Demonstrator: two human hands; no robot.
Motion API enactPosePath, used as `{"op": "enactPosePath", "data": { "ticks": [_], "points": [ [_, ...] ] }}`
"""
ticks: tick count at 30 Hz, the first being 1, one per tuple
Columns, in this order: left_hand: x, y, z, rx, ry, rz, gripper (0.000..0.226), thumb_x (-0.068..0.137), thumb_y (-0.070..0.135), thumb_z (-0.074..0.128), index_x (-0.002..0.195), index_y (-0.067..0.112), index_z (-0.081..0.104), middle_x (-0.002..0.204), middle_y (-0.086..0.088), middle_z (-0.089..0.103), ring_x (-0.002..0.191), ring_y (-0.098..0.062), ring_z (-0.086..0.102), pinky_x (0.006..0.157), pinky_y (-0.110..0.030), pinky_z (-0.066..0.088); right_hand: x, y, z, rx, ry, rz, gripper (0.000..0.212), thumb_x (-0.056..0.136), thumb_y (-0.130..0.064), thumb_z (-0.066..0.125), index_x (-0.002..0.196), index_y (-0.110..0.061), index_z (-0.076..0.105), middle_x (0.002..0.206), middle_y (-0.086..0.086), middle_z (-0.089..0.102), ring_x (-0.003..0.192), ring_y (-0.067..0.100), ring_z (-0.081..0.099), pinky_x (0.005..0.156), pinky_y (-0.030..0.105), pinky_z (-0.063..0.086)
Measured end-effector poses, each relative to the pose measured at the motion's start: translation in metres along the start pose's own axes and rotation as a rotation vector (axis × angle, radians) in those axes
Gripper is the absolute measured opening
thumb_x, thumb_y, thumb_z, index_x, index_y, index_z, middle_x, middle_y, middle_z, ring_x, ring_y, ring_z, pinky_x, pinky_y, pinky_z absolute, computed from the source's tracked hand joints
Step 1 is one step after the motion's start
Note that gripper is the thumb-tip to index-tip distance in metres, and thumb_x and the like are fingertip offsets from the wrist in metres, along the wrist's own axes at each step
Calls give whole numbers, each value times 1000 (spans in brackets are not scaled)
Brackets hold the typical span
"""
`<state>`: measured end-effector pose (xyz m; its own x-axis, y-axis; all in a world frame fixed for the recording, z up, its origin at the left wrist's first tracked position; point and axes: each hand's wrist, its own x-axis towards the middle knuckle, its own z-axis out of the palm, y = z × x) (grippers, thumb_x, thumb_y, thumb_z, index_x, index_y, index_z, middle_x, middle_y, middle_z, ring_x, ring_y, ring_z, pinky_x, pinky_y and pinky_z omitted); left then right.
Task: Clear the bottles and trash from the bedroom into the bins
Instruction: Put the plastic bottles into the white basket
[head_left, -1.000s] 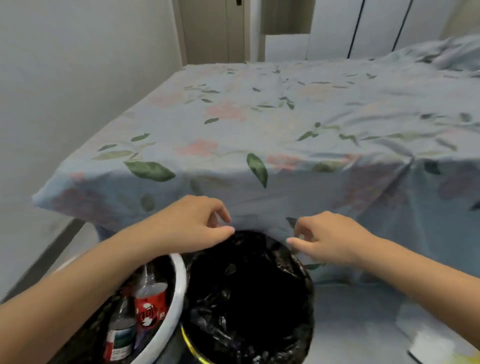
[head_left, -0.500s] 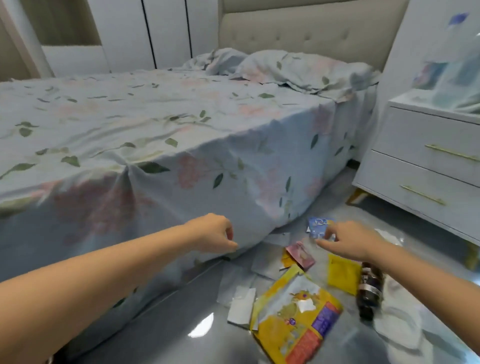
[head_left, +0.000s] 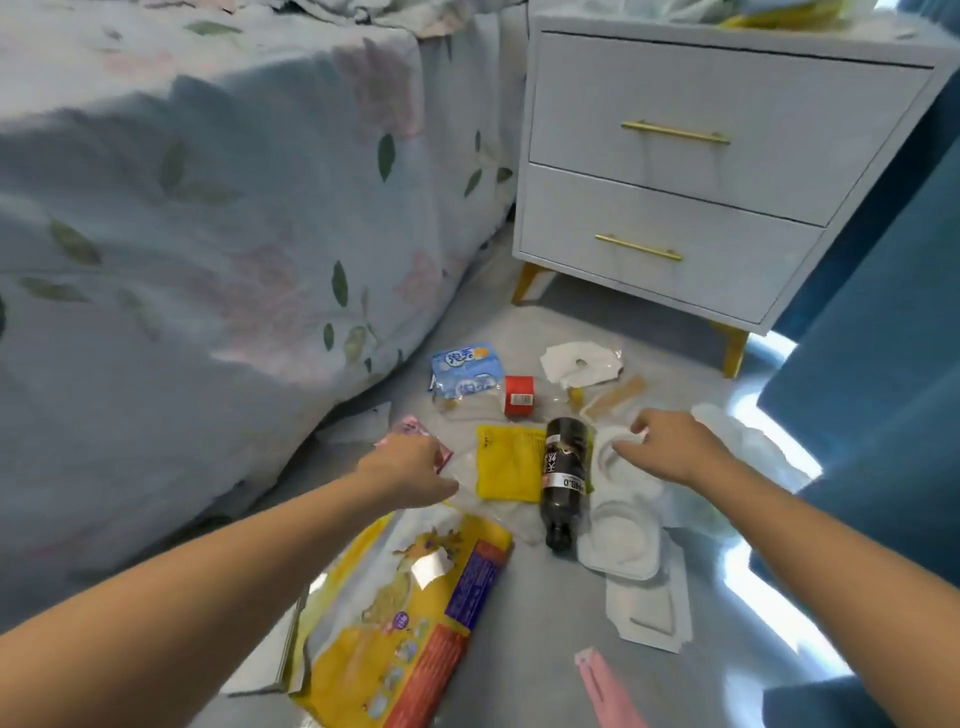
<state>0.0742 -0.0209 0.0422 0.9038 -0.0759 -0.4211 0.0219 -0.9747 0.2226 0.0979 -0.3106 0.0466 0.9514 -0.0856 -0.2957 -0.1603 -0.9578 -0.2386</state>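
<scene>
A bed (head_left: 208, 208) draped in a leaf-printed sheet is seen to the far left of the dark bottle (head_left: 564, 480), and a white nightstand (head_left: 701, 171) with two closed drawers is set beyond the bottle. A large yellow bag (head_left: 405, 629) is spread on the floor nearer than the bottle. White plastic trays (head_left: 623, 540) are touched by the bottle's right side. The bottle itself is laid flat, black-labelled, its long axis running near to far, its cap pointed toward the viewer. A yellow packet (head_left: 506, 470) is laid against its left side. A blue wrapper (head_left: 465, 370) and a red carton (head_left: 518, 396) are found just beyond it. The left hand (head_left: 410, 470) is held loosely curled over clear wrapping, nothing gripped. The right hand (head_left: 670, 447) is held relaxed above the trays.
</scene>
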Motion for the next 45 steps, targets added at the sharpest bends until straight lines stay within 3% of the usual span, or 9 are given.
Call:
{"op": "enactPosePath", "data": {
  "ticks": [5, 10, 15, 19, 25, 29, 37, 41, 45],
  "points": [
    [37, 42, 46, -148, -31, -9, 53, 82, 49, 59, 122, 14, 58, 123, -5, 63, 112, -24, 58, 93, -35, 49, 20, 1, 35, 116, 0, 17, 47, 82, -47, 56, 120, -19, 56, 115, 6, 65, 105, 27, 59, 87, 37, 51],
    [64, 100, 80, -323, 32, -69, 54, 76, 50, 66, 110, 9, 57, 112, -9, 63, 101, -30, 62, 72, -32, 46, 43, 2, 37, 132, 41, -14, 44, 82, -46, 57, 116, -18, 60, 114, 6, 65, 105, 26, 60, 86, 36, 51],
    [87, 135, 101, -447, 49, -149, 78, 66, 54, 75, 124, 8, 50, 119, -9, 58, 108, -28, 61, 80, -33, 51, 58, 10, 29, 105, 38, -52, 48, 83, -48, 56, 119, -17, 60, 114, 7, 66, 106, 28, 60, 89, 39, 51],
    [98, 134, 105, -482, 14, -188, 74, 62, 50, 78, 119, 10, 54, 108, -6, 61, 96, -25, 63, 74, -31, 54, 65, 10, 29, 76, 23, -80, 42, 84, -45, 56, 109, -12, 63, 103, 8, 68, 96, 28, 62, 87, 41, 53],
    [86, 79, 72, -378, -34, -83, 51, 64, 50, 74, 96, 18, 51, 91, -1, 57, 84, -23, 57, 69, -30, 47, 95, -16, 39, 113, 76, -201, 55, 81, -42, 64, 126, -11, 54, 127, 12, 57, 118, 30, 51, 100, 39, 44],
    [72, 12, 48, -247, -59, -28, 57, 58, 52, 72, 103, 21, 55, 97, 0, 63, 89, -20, 61, 80, -36, 56, 125, -61, 42, 141, 61, -352, 79, 76, -51, 70, 139, -15, 41, 143, 10, 44, 135, 30, 32, 110, 40, 29],
    [42, -81, 35, -287, -31, -117, 59, 52, 52, 71, 103, 25, 56, 98, 5, 65, 89, -17, 63, 79, -30, 54, 171, -130, 66, -116, -117, -401, 109, 58, -67, 75, 147, -43, 15, 150, 8, 33, 135, 36, 30, 110, 49, 29],
    [26, -105, 28, -347, -30, -182, 52, 50, 48, 72, 95, 28, 56, 88, 7, 65, 80, -15, 65, 73, -31, 57, 183, -134, 88, -256, -121, -340, 103, 62, -70, 69, 147, -39, 21, 147, 8, 39, 133, 34, 37, 107, 45, 32],
    [8, -125, 20, -370, -26, -239, 61, 43, 49, 70, 98, 25, 58, 90, 5, 67, 80, -14, 67, 74, -35, 59, 177, -134, 101, -373, 23, -372, 72, 68, -66, 63, 129, -33, 44, 128, 8, 58, 117, 30, 54, 94, 39, 45]
  ]
}}
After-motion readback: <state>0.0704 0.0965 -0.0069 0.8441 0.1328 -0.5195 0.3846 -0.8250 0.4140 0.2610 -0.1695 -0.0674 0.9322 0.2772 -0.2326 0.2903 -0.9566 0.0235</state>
